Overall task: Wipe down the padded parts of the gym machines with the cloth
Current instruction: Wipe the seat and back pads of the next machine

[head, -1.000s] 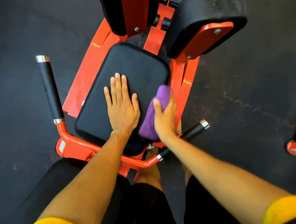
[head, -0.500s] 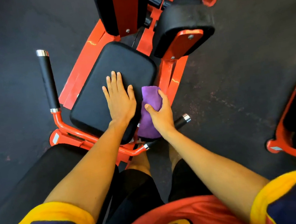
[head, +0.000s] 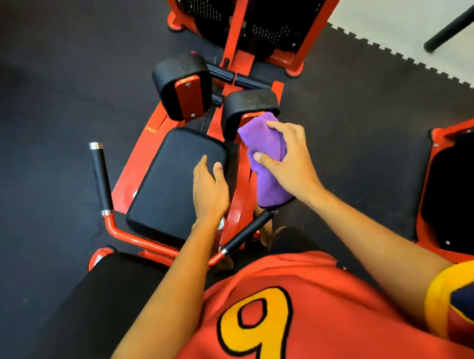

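1. The right hand [head: 291, 167] is gripping the purple cloth [head: 264, 147], with the thumb on its near face and the fingers curling over its far end.
2. The cloth is lying off the seat pad [head: 168, 184], to that pad's right and above the red frame. Its long axis is running away from the person, and its far end is reaching the small right pad [head: 248, 103]; whether it is touching that pad is hard to tell from this angle.
3. That small pad is lying straight ahead of the right hand, which is much the nearer of the two hands. The taller left pad [head: 179, 76] is standing further off and to the left.
4. The left hand [head: 209, 188] is resting on the seat pad's right side with its fingers loosely bent, holding nothing.
5. A second ago the cloth was pressing on the seat pad's right edge and the left hand was lying flat with straight fingers. The cloth is now lifting clear and heading forward, so the seat pad is likely finished.
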A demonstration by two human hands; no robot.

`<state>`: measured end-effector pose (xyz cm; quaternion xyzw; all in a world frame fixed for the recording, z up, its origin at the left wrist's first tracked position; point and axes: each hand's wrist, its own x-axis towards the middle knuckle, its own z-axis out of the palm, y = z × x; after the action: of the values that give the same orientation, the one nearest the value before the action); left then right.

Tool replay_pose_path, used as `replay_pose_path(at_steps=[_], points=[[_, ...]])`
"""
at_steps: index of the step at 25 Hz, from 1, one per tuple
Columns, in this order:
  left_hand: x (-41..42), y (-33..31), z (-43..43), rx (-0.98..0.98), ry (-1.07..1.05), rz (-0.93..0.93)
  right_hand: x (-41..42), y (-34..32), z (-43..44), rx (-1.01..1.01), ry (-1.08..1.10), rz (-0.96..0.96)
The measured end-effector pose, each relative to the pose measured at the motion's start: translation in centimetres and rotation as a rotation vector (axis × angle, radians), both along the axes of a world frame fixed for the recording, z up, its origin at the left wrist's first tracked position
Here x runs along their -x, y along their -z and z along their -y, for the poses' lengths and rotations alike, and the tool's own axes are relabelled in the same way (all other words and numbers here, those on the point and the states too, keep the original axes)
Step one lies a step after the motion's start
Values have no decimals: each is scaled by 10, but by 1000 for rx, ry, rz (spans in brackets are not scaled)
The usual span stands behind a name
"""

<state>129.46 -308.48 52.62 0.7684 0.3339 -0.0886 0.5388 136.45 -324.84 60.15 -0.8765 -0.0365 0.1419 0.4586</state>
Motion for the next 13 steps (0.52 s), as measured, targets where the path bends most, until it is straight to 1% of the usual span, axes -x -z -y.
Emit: replay_pose_path(at_steps=[3, 8, 11, 13], points=[[-13, -19, 1, 3, -18, 28, -30, -19, 15, -7, -2, 65], [-44, -29, 19, -67, -75, 32, -92, -22, 33, 34, -158, 106], [-75, -33, 41, -79, -185, -9, -127, -7, 36, 80, -352, 116], [-98, -34, 56, -70, -268, -5, -143, 11, 30, 175, -532, 156]])
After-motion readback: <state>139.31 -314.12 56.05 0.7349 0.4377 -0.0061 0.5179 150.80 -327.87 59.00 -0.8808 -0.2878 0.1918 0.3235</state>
